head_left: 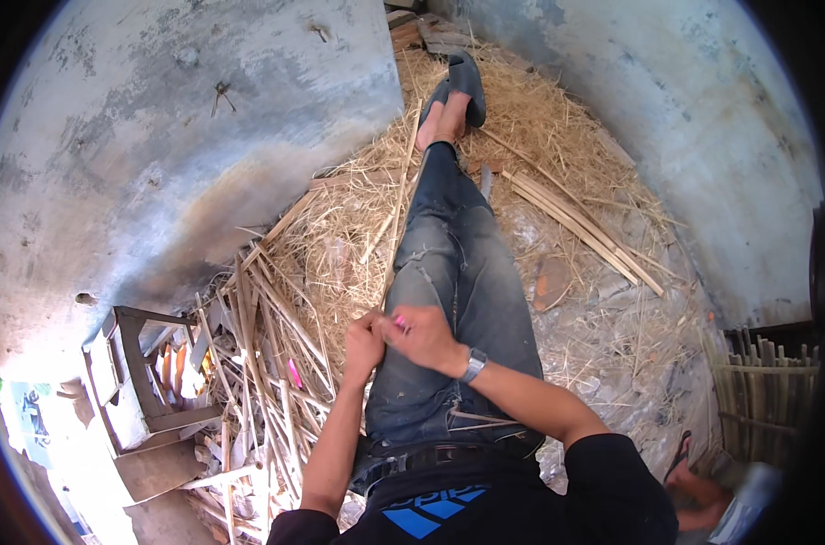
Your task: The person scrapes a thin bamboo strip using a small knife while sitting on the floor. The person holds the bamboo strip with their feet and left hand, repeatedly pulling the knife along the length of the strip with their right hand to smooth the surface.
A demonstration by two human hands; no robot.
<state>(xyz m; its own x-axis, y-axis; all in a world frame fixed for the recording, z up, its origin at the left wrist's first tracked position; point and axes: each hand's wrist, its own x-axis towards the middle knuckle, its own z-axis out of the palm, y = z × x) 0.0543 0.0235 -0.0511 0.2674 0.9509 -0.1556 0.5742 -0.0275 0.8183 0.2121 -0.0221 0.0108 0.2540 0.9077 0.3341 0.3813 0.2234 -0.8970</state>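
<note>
My left hand (365, 346) and my right hand (423, 338) meet over my thighs, both closed with fingers curled. A small bit of pink (400, 322) shows at the fingers of my right hand; its kind is too small to make out. A long thin wooden strip (400, 204) runs from near my feet down towards my hands; whether they grip it cannot be seen. My legs (449, 263) stretch forward in dusty jeans, ankles crossed. A thin stick (485, 420) lies across my lap. Beside my left forearm, a pink piece (294, 372) sits among the sticks.
Many split sticks (271, 363) are heaped at my left, near a wooden frame (140, 363). Straw (530, 109) covers the ground ahead, with several long strips (580, 227) at the right. Concrete walls (240, 109) flank me. Another person's sandalled foot (680, 459) is beside a slatted basket (765, 400).
</note>
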